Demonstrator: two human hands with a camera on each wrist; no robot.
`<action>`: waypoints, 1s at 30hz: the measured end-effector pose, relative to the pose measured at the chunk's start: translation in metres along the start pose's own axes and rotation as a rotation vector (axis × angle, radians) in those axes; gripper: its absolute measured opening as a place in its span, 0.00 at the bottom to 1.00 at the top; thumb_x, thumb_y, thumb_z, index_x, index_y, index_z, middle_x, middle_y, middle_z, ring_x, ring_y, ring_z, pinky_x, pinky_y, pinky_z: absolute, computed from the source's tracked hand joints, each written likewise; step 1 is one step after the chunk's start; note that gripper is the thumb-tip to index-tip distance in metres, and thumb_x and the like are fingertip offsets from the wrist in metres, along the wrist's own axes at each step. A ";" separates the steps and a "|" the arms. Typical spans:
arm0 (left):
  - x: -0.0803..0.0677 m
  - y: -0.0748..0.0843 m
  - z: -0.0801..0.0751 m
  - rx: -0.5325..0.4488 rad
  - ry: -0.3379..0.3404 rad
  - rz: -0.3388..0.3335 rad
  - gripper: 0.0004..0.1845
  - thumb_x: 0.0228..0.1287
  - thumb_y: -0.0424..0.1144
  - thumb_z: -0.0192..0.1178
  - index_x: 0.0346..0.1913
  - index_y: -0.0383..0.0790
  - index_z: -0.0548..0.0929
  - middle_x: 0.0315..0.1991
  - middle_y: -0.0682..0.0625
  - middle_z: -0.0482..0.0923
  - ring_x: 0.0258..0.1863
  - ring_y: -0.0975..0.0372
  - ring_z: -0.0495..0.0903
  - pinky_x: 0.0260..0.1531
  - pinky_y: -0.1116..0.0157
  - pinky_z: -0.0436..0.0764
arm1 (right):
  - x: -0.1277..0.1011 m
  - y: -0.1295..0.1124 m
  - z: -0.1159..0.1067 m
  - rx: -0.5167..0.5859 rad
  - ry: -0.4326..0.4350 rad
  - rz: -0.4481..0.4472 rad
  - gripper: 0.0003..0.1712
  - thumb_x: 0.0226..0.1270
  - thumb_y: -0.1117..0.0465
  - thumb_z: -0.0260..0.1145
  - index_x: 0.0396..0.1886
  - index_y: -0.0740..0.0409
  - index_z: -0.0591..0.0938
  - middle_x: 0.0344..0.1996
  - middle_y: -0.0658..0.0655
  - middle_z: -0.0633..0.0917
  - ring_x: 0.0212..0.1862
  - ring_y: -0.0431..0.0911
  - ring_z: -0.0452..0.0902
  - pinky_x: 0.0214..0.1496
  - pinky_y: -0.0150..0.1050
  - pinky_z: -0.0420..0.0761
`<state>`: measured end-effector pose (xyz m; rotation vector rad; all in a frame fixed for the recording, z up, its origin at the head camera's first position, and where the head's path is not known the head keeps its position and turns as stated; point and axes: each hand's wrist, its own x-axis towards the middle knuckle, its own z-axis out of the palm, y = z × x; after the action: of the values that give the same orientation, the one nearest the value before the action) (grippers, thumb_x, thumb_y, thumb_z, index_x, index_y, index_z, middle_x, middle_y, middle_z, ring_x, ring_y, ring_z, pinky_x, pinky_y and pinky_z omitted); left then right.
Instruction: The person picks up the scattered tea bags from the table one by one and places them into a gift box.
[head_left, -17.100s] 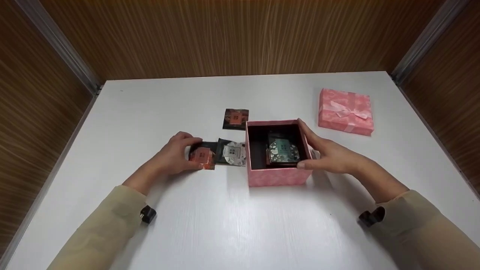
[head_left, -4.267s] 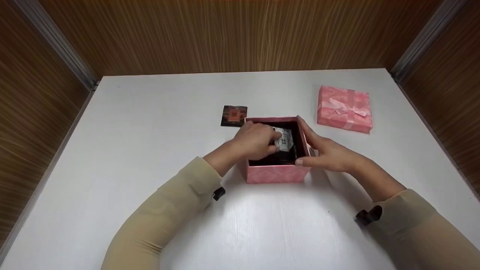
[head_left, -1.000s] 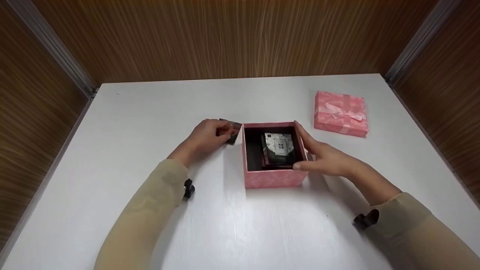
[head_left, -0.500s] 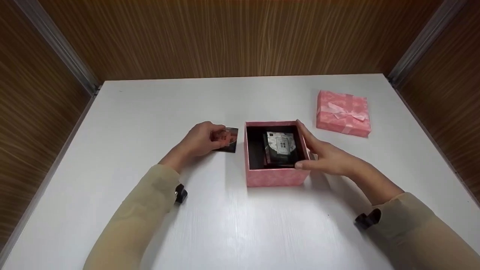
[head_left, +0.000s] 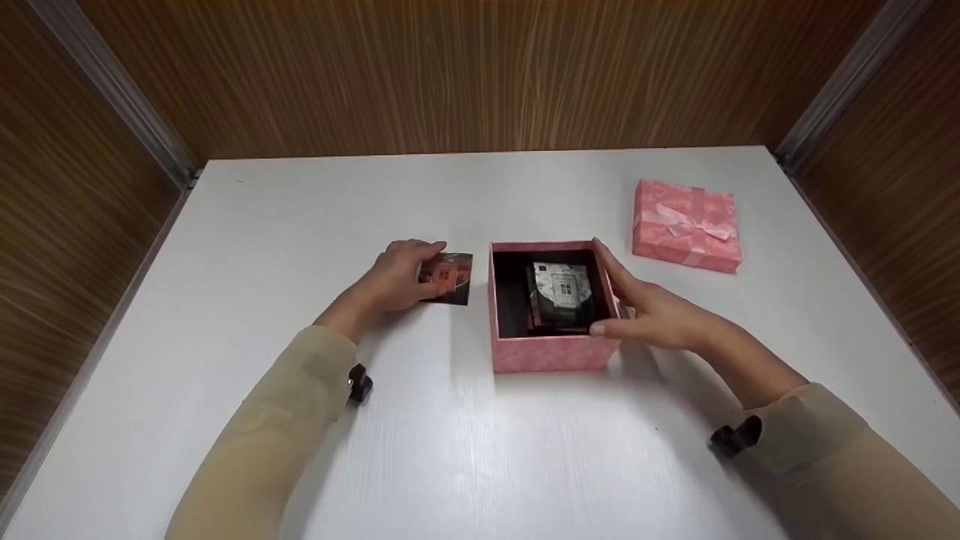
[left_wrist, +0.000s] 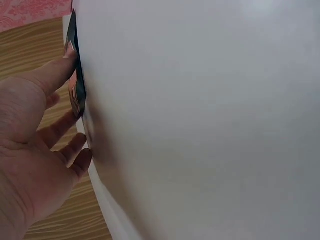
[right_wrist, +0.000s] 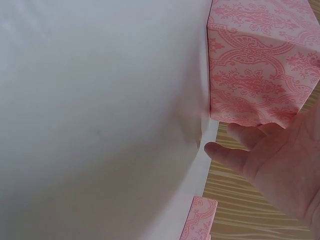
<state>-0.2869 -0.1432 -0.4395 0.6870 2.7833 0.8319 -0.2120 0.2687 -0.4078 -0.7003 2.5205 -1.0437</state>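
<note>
Two hands engaged. Left hand [head_left: 401, 276] pinching dark square packet [head_left: 448, 278] at its edge, near desk [head_left: 300, 217] centre, just left of open pink box [head_left: 551, 354]. Right hand [head_left: 649, 311] spread, bracing box's right wall. Advised: lift packet level, lower flat onto stack inside, keep box braced. Packet print unreadable; count in stack hidden. Pink lid [head_left: 686, 225] toward far right corner.

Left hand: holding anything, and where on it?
Left hand pinches a dark sachet by its left edge, beside the pink box.
</note>
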 end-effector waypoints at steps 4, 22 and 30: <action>0.000 0.000 0.000 -0.003 -0.006 -0.025 0.42 0.69 0.44 0.73 0.81 0.38 0.67 0.73 0.35 0.69 0.73 0.43 0.66 0.74 0.48 0.63 | 0.001 0.000 0.000 0.001 -0.002 -0.009 0.67 0.70 0.44 0.74 0.88 0.35 0.33 0.85 0.60 0.50 0.75 0.72 0.63 0.74 0.68 0.63; -0.003 0.004 0.008 -0.140 0.056 -0.043 0.41 0.68 0.38 0.74 0.81 0.44 0.69 0.67 0.36 0.66 0.62 0.47 0.72 0.69 0.53 0.70 | 0.004 0.004 0.003 0.024 0.001 -0.004 0.67 0.69 0.45 0.75 0.88 0.34 0.33 0.86 0.58 0.51 0.76 0.70 0.62 0.75 0.67 0.64; -0.006 0.002 0.008 -0.201 0.101 -0.037 0.33 0.69 0.33 0.71 0.75 0.51 0.78 0.52 0.39 0.71 0.49 0.53 0.71 0.54 0.59 0.76 | 0.004 0.005 0.004 0.038 0.003 -0.011 0.67 0.70 0.46 0.74 0.88 0.33 0.33 0.85 0.61 0.50 0.76 0.71 0.61 0.75 0.67 0.63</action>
<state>-0.2790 -0.1403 -0.4450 0.5717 2.7376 1.1494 -0.2150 0.2675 -0.4142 -0.7026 2.4955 -1.0941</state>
